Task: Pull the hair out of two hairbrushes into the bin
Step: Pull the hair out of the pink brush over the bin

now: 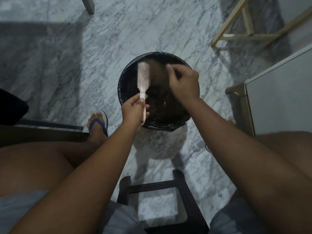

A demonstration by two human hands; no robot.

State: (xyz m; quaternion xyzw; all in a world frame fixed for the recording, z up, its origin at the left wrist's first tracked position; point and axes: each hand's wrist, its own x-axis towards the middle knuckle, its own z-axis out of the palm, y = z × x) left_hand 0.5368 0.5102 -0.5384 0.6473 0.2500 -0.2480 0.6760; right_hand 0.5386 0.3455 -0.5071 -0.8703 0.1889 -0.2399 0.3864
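Head view: left hand (133, 109) grips hairbrush (143, 76) over bin (121, 85); hair indistinct.

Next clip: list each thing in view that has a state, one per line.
Hairbrush: held over the bin, bristles up.
Left hand: gripping the brush handle.
Right hand: fingers pinched over the bin; hair in them too dim to tell.
Bin: open, lined with a black bag.

No readable text, label, brand or number anywhere in view.
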